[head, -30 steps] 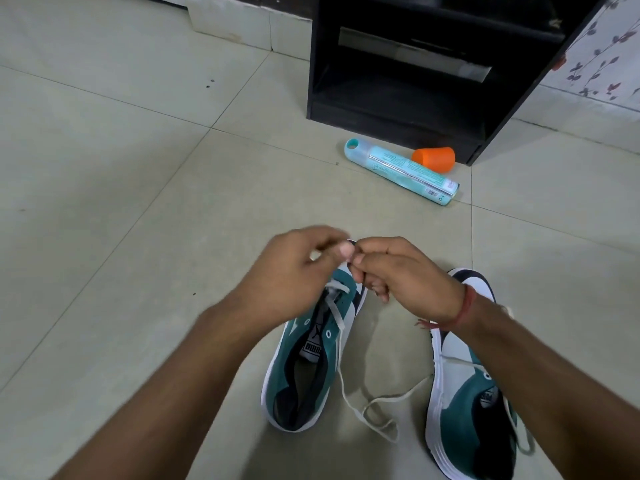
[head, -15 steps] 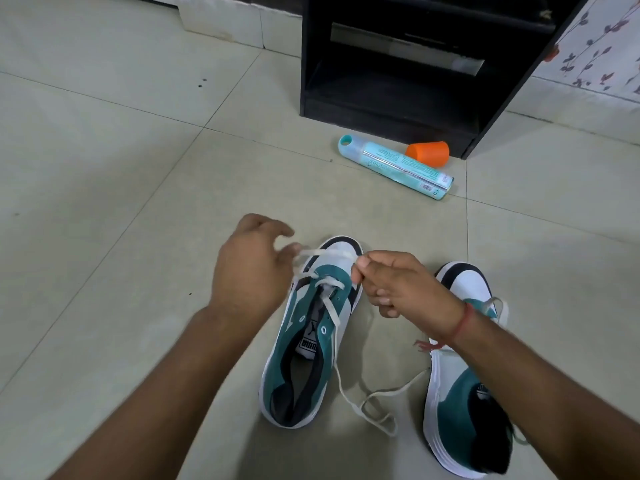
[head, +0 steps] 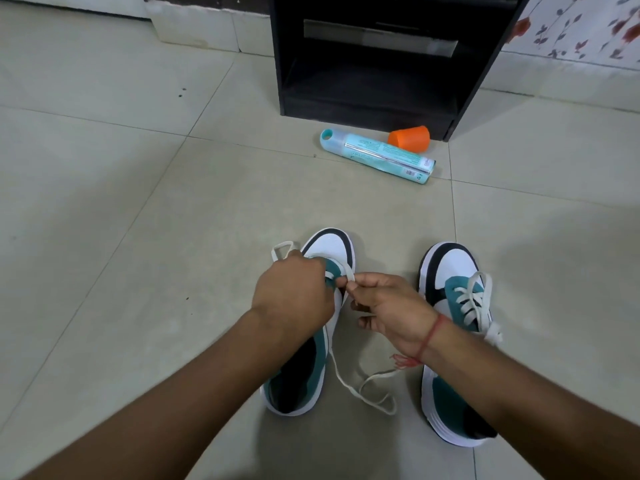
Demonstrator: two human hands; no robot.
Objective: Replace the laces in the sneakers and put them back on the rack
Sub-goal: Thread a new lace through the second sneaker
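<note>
Two teal, white and black sneakers stand on the tiled floor, toes away from me. Over the left sneaker [head: 332, 245], my left hand [head: 294, 289] grips a white lace [head: 282, 249] whose loop sticks out past my knuckles. My right hand [head: 388, 306] pinches the same lace just above the eyelets, fingertips almost touching the left hand. A loose end of the lace trails on the floor between the shoes. The right sneaker [head: 450, 268] is laced and stands untouched. The black rack [head: 374, 60] stands at the back.
A light blue spray can [head: 381, 155] lies on its side in front of the rack, with an orange cap [head: 410, 136] beside it. A floral-patterned wall [head: 585, 26] is at the back right. Pale floor tiles spread to the left.
The view has tilted so the shoes sit lower and the right sneaker shows fully. My left hand came back toward the right hand over the eyelets, with a lace loop now past its knuckles.
</note>
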